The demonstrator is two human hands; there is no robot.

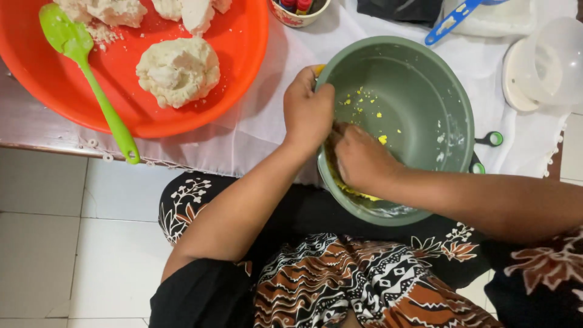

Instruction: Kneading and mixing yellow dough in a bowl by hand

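Plastic, round and grey-green, the mixing bowl [419, 109] is held tilted toward the person, its near rim over the lap and its far rim over the edge of the desk [261, 130], which is covered with a white cloth. The left hand [308, 109] is clamped on the bowl's left rim, fingers closed over the edge with a bit of yellow showing beneath them. The right hand [359, 159] is pressed inside the bowl against the near wall, fingers curled onto a soft yellow dough [358, 193] that is smeared along the lower rim; whether it is pinched or only pushed cannot be told.

The bowl is judged light and stiff, with a smooth wall that is probably greasy, so the rim is the sound place for a grip. The dough is judged soft, sticky and easily torn, best gathered by scraping along the wall. No long axis is had by the round bowl; its mouth is turned up and toward the person. Yellow crumbs [364, 100] are scattered on the inner wall.

Left of the bowl, 1 orange round tray [243, 54] carries white dough lumps [178, 71] and 1 green spatula [91, 79].
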